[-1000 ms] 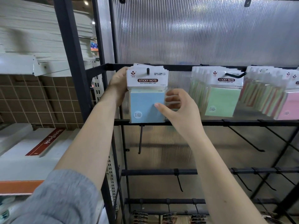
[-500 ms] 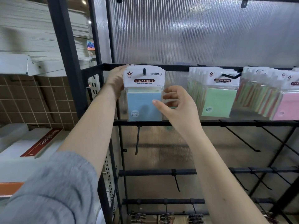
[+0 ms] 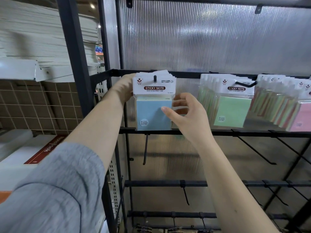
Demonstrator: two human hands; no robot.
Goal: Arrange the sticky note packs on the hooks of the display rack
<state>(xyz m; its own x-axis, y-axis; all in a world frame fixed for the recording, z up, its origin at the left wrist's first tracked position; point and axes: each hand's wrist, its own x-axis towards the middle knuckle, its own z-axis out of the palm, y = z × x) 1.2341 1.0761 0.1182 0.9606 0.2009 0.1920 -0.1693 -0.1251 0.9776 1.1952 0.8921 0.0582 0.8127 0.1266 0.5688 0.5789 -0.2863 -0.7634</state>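
Blue sticky note packs hang in a stack on the leftmost top hook of the display rack, hook tip poking through the front header card. My left hand grips the stack's left edge at the header; fingers mostly hidden behind it. My right hand pinches the right side, thumb on the front blue face, fingers curled behind. Green packs hang on the next hook, pink packs further right. Lower hooks bare.
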